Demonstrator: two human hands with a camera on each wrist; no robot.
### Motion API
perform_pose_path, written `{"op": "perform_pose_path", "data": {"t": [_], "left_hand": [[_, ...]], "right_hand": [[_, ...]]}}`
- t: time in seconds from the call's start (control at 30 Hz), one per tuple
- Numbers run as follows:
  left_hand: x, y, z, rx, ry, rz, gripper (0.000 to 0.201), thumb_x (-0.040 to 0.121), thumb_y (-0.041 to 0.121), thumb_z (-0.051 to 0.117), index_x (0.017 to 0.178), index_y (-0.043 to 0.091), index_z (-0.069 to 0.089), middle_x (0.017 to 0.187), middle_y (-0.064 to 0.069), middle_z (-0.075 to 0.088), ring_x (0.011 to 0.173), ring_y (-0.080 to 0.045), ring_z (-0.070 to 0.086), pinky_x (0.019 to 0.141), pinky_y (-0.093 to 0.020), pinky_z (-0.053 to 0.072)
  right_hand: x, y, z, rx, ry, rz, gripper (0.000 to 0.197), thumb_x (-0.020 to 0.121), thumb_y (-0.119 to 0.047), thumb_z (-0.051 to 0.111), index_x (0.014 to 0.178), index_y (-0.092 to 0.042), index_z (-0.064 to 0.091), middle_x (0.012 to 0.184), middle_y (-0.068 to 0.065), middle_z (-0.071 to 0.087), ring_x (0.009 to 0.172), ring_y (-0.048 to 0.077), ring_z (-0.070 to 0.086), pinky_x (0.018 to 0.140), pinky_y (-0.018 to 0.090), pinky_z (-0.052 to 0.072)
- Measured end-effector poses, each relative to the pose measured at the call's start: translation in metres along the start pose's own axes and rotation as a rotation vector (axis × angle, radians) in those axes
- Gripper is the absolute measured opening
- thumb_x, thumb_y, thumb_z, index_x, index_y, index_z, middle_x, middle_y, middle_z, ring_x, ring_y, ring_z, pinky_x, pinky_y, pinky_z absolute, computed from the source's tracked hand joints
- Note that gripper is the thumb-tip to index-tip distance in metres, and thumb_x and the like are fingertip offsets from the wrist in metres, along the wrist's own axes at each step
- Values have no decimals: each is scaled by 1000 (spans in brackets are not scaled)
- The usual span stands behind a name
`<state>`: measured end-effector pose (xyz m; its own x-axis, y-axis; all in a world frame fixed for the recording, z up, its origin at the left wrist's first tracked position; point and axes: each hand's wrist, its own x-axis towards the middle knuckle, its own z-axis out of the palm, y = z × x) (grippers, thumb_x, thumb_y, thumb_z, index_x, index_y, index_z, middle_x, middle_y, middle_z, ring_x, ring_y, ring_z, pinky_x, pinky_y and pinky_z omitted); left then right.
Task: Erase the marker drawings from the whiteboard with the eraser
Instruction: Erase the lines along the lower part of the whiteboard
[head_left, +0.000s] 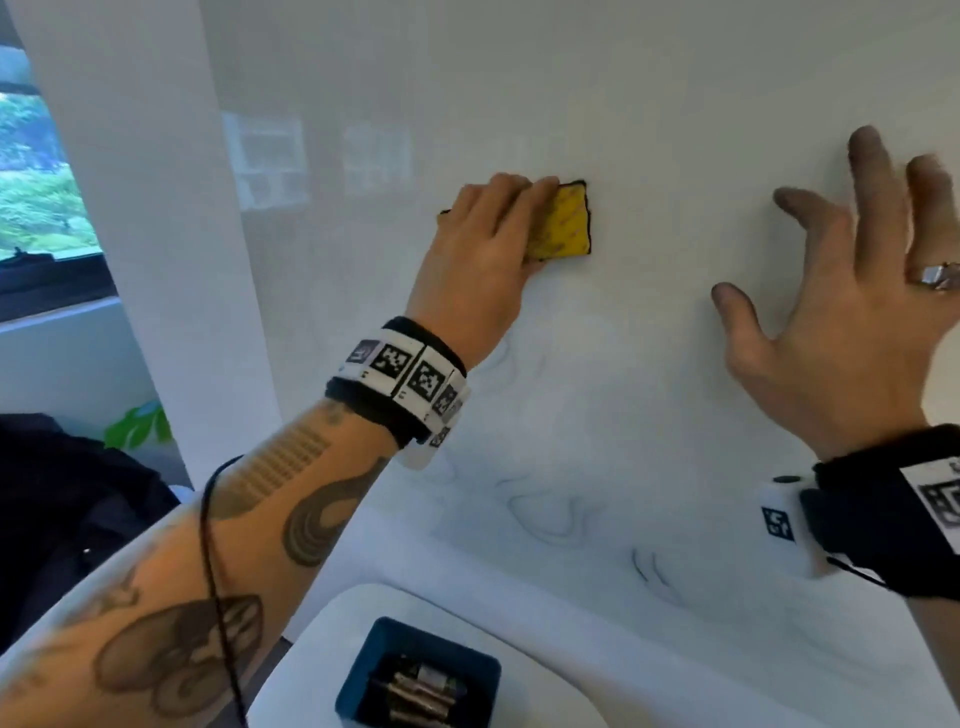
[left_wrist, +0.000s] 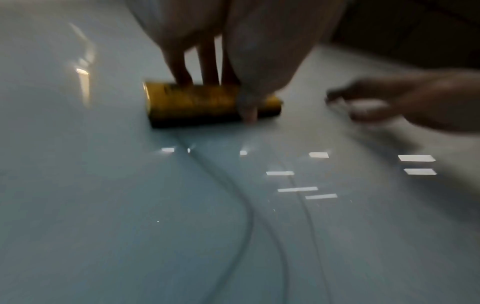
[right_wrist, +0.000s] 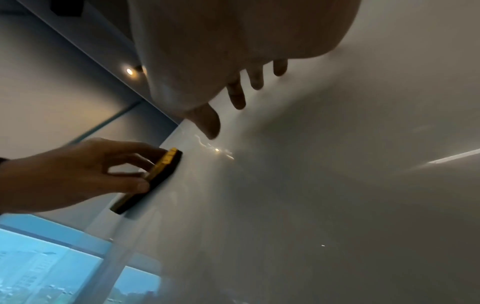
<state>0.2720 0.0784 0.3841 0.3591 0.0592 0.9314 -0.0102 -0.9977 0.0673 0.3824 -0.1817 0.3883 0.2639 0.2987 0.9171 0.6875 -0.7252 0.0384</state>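
My left hand (head_left: 493, 234) grips a yellow eraser (head_left: 563, 223) with a black felt face and presses it flat on the glossy whiteboard (head_left: 649, 104). In the left wrist view the eraser (left_wrist: 197, 102) sits under my fingers, thumb at its near edge. From the right wrist the eraser (right_wrist: 161, 176) shows edge-on against the board. My right hand (head_left: 857, 270) is spread, fingers straight, at the board to the eraser's right, holding nothing. Faint smeared marker loops (head_left: 545, 514) and short dark strokes (head_left: 649, 566) lie lower on the board, below both hands.
A white table (head_left: 322, 654) stands below, with a blue box (head_left: 415, 675) of metal parts. A white pillar (head_left: 130, 234) and a window (head_left: 36, 182) are at left. A dark chair or bag (head_left: 62, 509) sits lower left. A black cable (head_left: 218, 597) hangs along my left forearm.
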Motion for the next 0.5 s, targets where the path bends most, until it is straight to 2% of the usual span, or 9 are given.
{"op": "perform_pose_path", "data": {"t": [0.1, 0.2, 0.27, 0.3, 0.37, 0.43, 0.5], "left_hand": [[-58, -13, 39, 5, 14, 201, 48, 92, -1, 70, 139, 0, 62, 127, -16, 67, 111, -36, 61, 99, -49, 51], [-178, -22, 68, -4, -173, 348, 41, 99, -1, 57, 139, 5, 63, 125, -12, 70, 112, -34, 64, 96, -52, 53], [-231, -33, 74, -8, -282, 331, 39, 102, 2, 50, 139, 9, 63, 126, -8, 68, 113, -31, 62, 94, -50, 55], [-237, -38, 76, -29, -306, 306, 39, 103, 3, 50, 138, 10, 64, 126, -7, 67, 110, -31, 62, 92, -49, 55], [-219, -42, 74, -40, -257, 284, 37, 100, 4, 60, 136, 11, 67, 122, -7, 68, 103, -32, 64, 89, -46, 55], [-177, -38, 65, -48, -121, 210, 42, 92, 3, 74, 134, 8, 69, 119, -10, 71, 101, -33, 65, 87, -47, 55], [-114, -40, 50, -84, 59, 115, 44, 90, 2, 77, 133, 4, 68, 119, -14, 70, 102, -32, 61, 91, -47, 55]], "right_hand": [[-8, -2, 13, 11, 28, -3, 57, 101, -46, 52, 151, -22, 38, 173, 5, 17, 158, 39, 12, 112, 76, 22], [-12, -2, 22, -9, 44, 5, 56, 105, -46, 42, 155, -22, 32, 173, 9, 14, 157, 43, 11, 111, 78, 22], [-14, 0, 27, -30, 26, 5, 59, 105, -48, 39, 158, -24, 24, 173, 10, 10, 157, 46, 9, 110, 79, 24], [-14, 1, 29, -36, 20, 3, 61, 105, -49, 38, 159, -25, 22, 173, 11, 10, 157, 48, 9, 110, 79, 23], [-15, 4, 32, -35, 23, -3, 63, 106, -50, 38, 161, -25, 20, 173, 13, 10, 155, 51, 13, 110, 79, 24], [-14, 5, 33, -22, 18, 6, 66, 106, -53, 37, 164, -32, 15, 174, 11, 6, 155, 49, 17, 110, 78, 27], [-15, 10, 37, -5, -2, 24, 67, 105, -55, 35, 163, -41, 5, 174, 8, 4, 155, 46, 19, 113, 75, 27]]}}
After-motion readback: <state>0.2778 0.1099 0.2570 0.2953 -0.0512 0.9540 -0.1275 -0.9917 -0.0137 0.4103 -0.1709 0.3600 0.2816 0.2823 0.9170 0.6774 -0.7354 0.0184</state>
